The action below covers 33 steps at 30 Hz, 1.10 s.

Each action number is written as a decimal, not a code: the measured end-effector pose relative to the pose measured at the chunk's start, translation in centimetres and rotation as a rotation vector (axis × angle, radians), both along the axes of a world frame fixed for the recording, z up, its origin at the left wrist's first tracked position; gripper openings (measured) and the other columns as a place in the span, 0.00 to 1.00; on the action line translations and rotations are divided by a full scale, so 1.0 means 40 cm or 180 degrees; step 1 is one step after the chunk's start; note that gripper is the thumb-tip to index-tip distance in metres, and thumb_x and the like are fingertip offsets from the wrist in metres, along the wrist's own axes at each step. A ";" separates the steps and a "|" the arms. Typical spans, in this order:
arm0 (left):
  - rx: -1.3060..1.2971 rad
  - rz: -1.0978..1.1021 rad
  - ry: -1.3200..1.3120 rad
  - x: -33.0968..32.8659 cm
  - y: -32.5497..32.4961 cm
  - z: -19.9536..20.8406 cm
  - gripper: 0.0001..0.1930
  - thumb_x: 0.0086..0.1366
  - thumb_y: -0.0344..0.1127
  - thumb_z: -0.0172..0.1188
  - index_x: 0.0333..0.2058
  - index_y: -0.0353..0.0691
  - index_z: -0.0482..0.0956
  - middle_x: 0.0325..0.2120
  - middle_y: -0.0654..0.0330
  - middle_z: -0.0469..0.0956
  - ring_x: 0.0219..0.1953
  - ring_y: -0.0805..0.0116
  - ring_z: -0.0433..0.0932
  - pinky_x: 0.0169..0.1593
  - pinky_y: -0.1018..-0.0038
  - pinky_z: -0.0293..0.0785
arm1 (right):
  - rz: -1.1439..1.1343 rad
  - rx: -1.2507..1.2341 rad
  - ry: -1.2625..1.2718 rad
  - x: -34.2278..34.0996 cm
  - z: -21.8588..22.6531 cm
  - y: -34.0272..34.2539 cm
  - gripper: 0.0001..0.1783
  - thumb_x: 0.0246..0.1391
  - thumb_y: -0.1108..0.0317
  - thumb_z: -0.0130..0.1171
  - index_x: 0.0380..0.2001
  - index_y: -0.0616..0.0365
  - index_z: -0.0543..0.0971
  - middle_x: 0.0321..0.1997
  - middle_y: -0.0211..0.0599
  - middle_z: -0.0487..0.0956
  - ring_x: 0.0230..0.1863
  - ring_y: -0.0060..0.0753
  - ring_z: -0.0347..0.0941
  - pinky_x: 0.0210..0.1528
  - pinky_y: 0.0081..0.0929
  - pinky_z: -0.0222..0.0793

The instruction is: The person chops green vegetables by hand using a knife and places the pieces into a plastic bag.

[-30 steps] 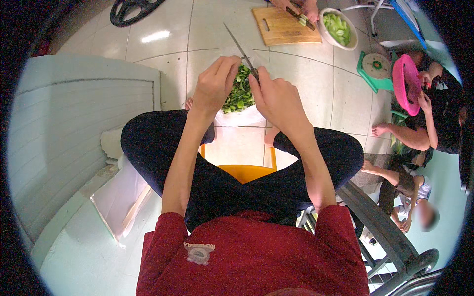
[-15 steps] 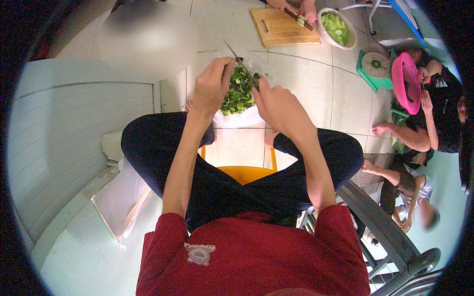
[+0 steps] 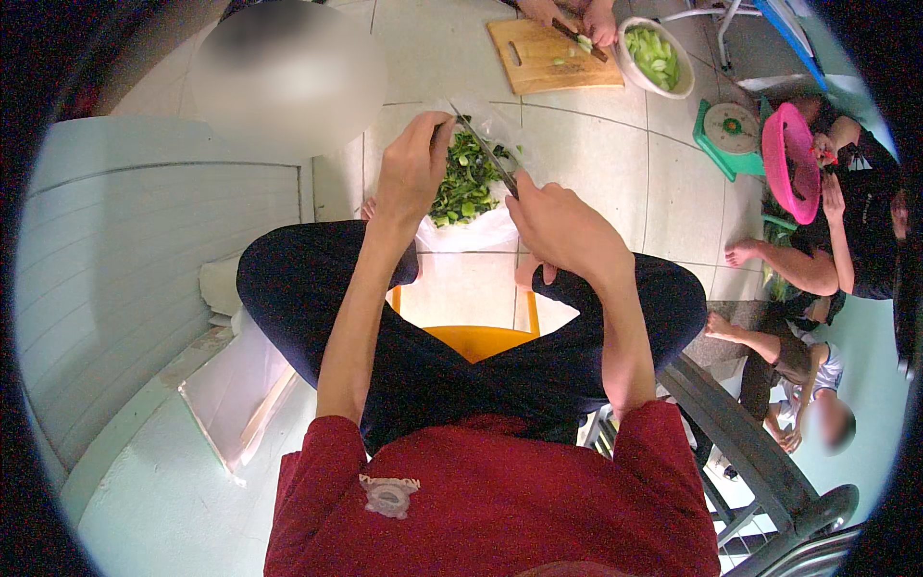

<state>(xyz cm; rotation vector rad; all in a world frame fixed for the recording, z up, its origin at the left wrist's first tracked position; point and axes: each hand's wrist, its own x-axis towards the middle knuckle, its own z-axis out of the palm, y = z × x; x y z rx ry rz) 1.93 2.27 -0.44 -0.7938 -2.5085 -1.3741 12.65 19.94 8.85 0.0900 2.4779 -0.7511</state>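
My right hand (image 3: pixel 567 226) is closed round the handle of a knife (image 3: pixel 486 149), its narrow blade pointing up and to the left over a heap of chopped green leaves (image 3: pixel 463 188). The leaves lie on a whitish translucent plastic bag (image 3: pixel 468 238) on the floor between my feet. To the left of the heap, my left hand (image 3: pixel 413 168) is closed with its fingers pinched together near the knife's tip. A dark green bit shows beside those fingertips, but what they grip is hidden.
Ahead, another person's hands (image 3: pixel 598 21) work with a knife on a wooden cutting board (image 3: pixel 510 72), beside a white bowl (image 3: pixel 685 85) of sliced green vegetable. At right are a green scale (image 3: pixel 716 154), a pink basket (image 3: pixel 790 183) and seated people. A dark metal railing (image 3: pixel 740 442) stands behind right.
My right hand has drawn back toward me and slightly right, bringing the knife lower over the leaves. The left hand has barely moved. The other person's knife has shifted on the board.
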 end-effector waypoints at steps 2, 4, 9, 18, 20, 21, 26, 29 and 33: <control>-0.0004 0.0023 -0.0086 -0.001 -0.001 0.006 0.07 0.68 0.29 0.60 0.42 0.35 0.78 0.31 0.51 0.82 0.30 0.64 0.84 0.35 0.71 0.79 | -0.0017 -0.0044 -0.0111 -0.004 0.020 0.006 0.17 0.69 0.63 0.41 0.42 0.70 0.68 0.20 0.53 0.78 0.15 0.43 0.78 0.25 0.42 0.77; -0.0011 0.0054 -0.0170 -0.003 -0.003 0.005 0.07 0.68 0.30 0.60 0.42 0.35 0.78 0.31 0.51 0.82 0.30 0.65 0.84 0.35 0.71 0.79 | -0.0111 -0.0206 -0.0496 -0.009 0.043 0.011 0.16 0.69 0.63 0.42 0.40 0.70 0.68 0.19 0.51 0.79 0.15 0.42 0.78 0.24 0.40 0.77; 0.0020 0.0060 -0.0467 -0.009 -0.002 0.006 0.06 0.69 0.31 0.59 0.42 0.34 0.77 0.30 0.53 0.82 0.29 0.67 0.84 0.33 0.72 0.79 | 0.0026 -0.0150 -0.0439 -0.007 0.047 0.041 0.16 0.69 0.62 0.42 0.38 0.69 0.68 0.19 0.49 0.79 0.15 0.42 0.78 0.23 0.38 0.77; 0.0270 0.0269 -0.0723 -0.017 -0.008 0.004 0.06 0.69 0.31 0.60 0.41 0.37 0.78 0.29 0.55 0.83 0.28 0.69 0.83 0.31 0.73 0.79 | 0.0063 0.0227 0.0285 0.005 -0.004 0.092 0.16 0.70 0.60 0.45 0.41 0.67 0.68 0.17 0.51 0.78 0.18 0.47 0.79 0.26 0.42 0.76; 0.0210 0.0144 -0.0677 -0.009 0.001 0.010 0.06 0.69 0.32 0.60 0.41 0.37 0.78 0.29 0.55 0.83 0.28 0.69 0.83 0.32 0.73 0.79 | -0.0134 0.0217 0.0495 -0.003 -0.008 0.077 0.17 0.69 0.60 0.45 0.41 0.67 0.68 0.17 0.52 0.77 0.19 0.50 0.79 0.27 0.45 0.75; 0.0150 0.0026 -0.0621 -0.004 0.006 0.013 0.07 0.69 0.32 0.61 0.42 0.37 0.78 0.29 0.54 0.83 0.28 0.68 0.83 0.32 0.72 0.79 | -0.0129 0.0352 0.0989 -0.010 -0.014 0.063 0.16 0.69 0.60 0.46 0.42 0.67 0.68 0.17 0.53 0.77 0.21 0.53 0.79 0.27 0.47 0.74; 0.0126 -0.0279 -0.0324 0.029 0.013 0.025 0.07 0.67 0.30 0.62 0.42 0.37 0.78 0.32 0.53 0.83 0.31 0.64 0.84 0.34 0.70 0.79 | -0.0548 -0.0258 0.0822 -0.049 0.014 -0.019 0.18 0.68 0.59 0.47 0.43 0.69 0.68 0.24 0.63 0.78 0.30 0.70 0.77 0.35 0.59 0.73; 0.0178 -0.0497 -0.0081 0.038 0.017 0.031 0.07 0.66 0.29 0.63 0.42 0.38 0.78 0.34 0.53 0.82 0.32 0.60 0.84 0.35 0.68 0.79 | -0.0409 -0.0081 0.0974 -0.045 -0.001 -0.039 0.17 0.68 0.60 0.46 0.44 0.68 0.67 0.23 0.64 0.78 0.28 0.70 0.77 0.32 0.59 0.74; 0.0177 -0.0539 0.0147 0.040 0.014 0.027 0.08 0.65 0.28 0.64 0.42 0.38 0.78 0.33 0.53 0.82 0.33 0.57 0.84 0.35 0.68 0.79 | -0.0363 0.0100 0.0934 -0.045 -0.012 -0.053 0.18 0.68 0.61 0.45 0.46 0.70 0.66 0.23 0.64 0.78 0.28 0.69 0.78 0.30 0.59 0.75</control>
